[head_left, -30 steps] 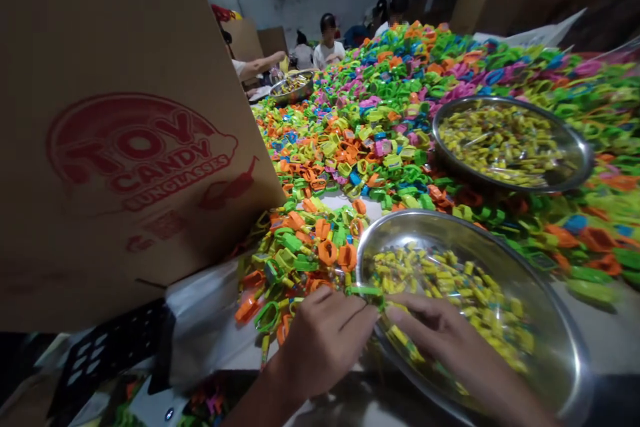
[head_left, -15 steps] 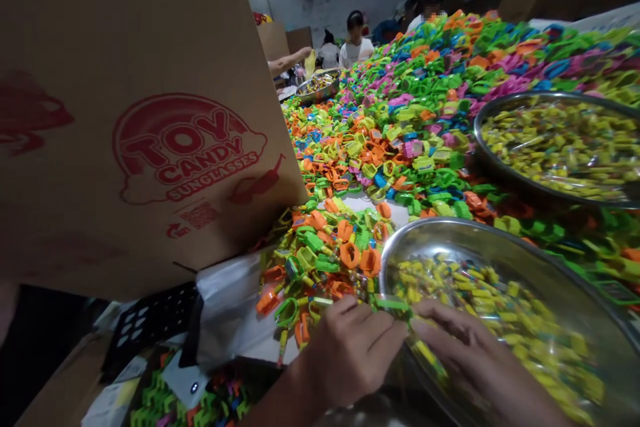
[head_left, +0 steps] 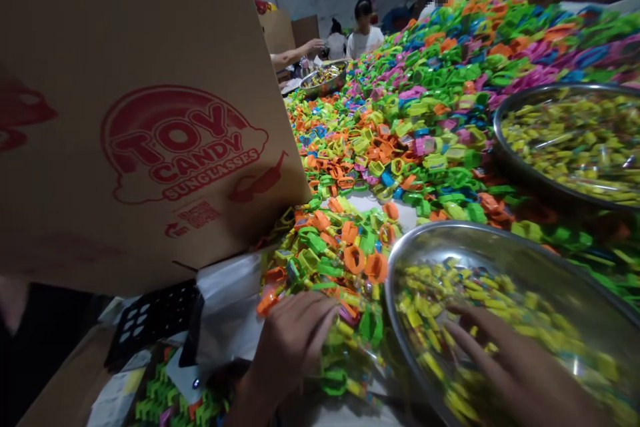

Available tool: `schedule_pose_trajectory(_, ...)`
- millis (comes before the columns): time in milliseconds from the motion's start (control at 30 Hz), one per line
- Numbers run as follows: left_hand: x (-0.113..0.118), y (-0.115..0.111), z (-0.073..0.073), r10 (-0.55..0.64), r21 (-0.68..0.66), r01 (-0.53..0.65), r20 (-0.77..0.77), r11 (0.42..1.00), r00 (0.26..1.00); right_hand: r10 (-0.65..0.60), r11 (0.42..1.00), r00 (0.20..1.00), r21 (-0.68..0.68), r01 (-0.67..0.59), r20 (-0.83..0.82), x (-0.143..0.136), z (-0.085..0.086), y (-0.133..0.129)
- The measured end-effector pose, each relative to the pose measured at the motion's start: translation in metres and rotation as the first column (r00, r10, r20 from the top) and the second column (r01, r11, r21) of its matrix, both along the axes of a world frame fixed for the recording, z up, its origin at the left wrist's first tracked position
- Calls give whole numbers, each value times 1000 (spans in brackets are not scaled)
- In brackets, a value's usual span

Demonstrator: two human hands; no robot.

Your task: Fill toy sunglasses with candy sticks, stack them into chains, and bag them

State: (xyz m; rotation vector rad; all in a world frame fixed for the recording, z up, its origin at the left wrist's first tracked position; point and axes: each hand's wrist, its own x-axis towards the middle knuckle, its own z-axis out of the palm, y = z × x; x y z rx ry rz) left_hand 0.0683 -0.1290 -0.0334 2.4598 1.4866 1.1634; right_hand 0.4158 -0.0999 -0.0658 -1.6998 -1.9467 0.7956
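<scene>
My left hand (head_left: 295, 333), back turned up, has its fingers curled down over the near pile of bright plastic watch-shaped toys (head_left: 354, 258). What lies under those fingers is hidden. Just right of it lies a loose green toy (head_left: 371, 325), and a further green one (head_left: 334, 380) rests nearer me among clear-wrapped pieces. My right hand (head_left: 505, 347) reaches into the near steel bowl (head_left: 450, 228), thumb and fingers apart and somewhat blurred. Small yellow wrapped candies (head_left: 520, 307) lie in the bowl around the fingertips.
A tall cardboard box (head_left: 150, 27) printed in red blocks the left side. Beyond the bowl rises a large heap of coloured toys (head_left: 450, 107), with a second candy bowl (head_left: 500, 123) on the right. Below left is a black perforated crate (head_left: 145, 327). Other people (head_left: 364, 40) work behind.
My hands were together by the bowl's rim, around a green toy with a yellow candy. They have parted: the left moved left over the pile, the right into the bowl.
</scene>
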Motion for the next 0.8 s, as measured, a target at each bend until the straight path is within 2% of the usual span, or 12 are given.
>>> schedule_pose_trajectory(100, -6, 1, -8, 82, -2, -82, -30, 997, 996, 43, 997, 985, 51, -52, 169, 22, -26, 4)
schedule_pose_trajectory(200, -6, 4, -14, 108, -5, -109, -84, 994, 991, 86, 989, 963, 91, -113, 255, 34, -46, -1)
schedule_pose_trajectory(333, -9, 8, -17, 101, -28, -104, -106, 994, 989, 150, 976, 950, 114, -187, 274, 39, -58, -7)
schedule_pose_trajectory(467, -12, 4, -14, 96, -28, -98, -62, 995, 993, 166, 969, 934, 121, -213, 317, 45, -66, -5)
schedule_pose_trajectory(567, -13, 5, -5, 60, -5, -60, 14, 998, 998, 152, 960, 926, 172, -222, 346, 45, -73, -3)
schedule_pose_trajectory(633, -14, 10, 5, 34, 9, -35, 36, 999, 999, 201, 941, 918, 194, -278, 341, 44, -77, -4)
schedule_pose_trajectory(733, -13, 31, 24, -35, 24, 34, 49, 999, 998, 300, 920, 892, 145, -365, 339, 41, -73, -5)
schedule_pose_trajectory(800, -9, 54, 39, -109, 22, 107, 67, 994, 992, 324, 916, 876, 113, -385, 357, 41, -64, -6)
